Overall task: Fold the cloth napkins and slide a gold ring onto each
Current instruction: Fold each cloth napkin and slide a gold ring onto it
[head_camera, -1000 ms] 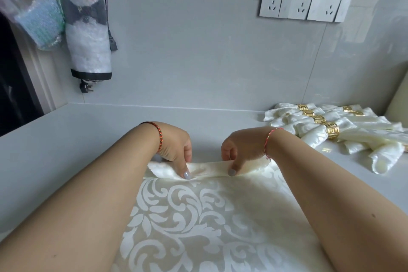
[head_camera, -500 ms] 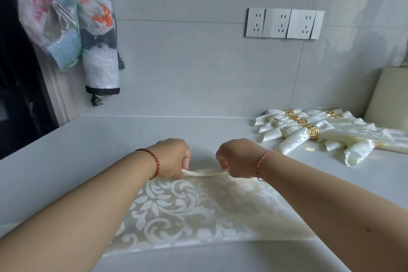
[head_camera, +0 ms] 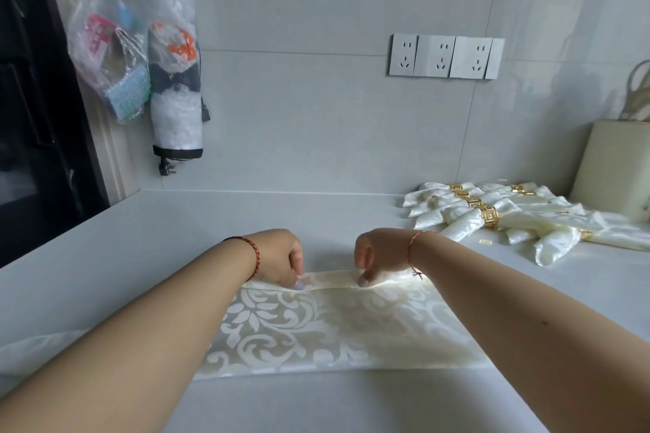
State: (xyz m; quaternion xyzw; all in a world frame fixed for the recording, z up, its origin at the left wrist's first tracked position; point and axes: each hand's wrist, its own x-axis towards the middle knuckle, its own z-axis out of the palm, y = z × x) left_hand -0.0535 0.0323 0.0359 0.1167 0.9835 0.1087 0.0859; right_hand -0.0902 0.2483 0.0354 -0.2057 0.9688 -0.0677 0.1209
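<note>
Pale grey countertop (head_camera: 105, 257) fills the near view, and right across it lies the cream napkin (head_camera: 316, 327) with its leafy white pattern, spread flat between the two forearms. At its far edge the action is happening: the left hand (head_camera: 281, 257) and the right hand (head_camera: 380, 253) sit side by side, close but apart, fingers curled down and pinching a narrow folded strip (head_camera: 330, 278) of that far hem, fingertips pressed onto the cloth. So the grip is tight and small on both sides, holding fabric and nothing else. By my reading this is the pleating or rolling stage of the fold, only the first narrow turn made, with most of the napkin lying open toward the person. Next it looks to call for drawing that strip evenly toward the body, both hands moving together so the band stays straight (a lopsided pull would skew it), then gathering the cloth slim enough for a ring. Further out on the right, well apart from the hands, sits the pile of finished napkins (head_camera: 527, 221), each one cinched in a gold ring (head_camera: 489, 216); a small gold piece (head_camera: 485, 241) lies loose on the counter near them. Beyond that, the tiled wall carries a row of sockets (head_camera: 445, 56), and plastic bags (head_camera: 140, 56) hang at the far left.
</note>
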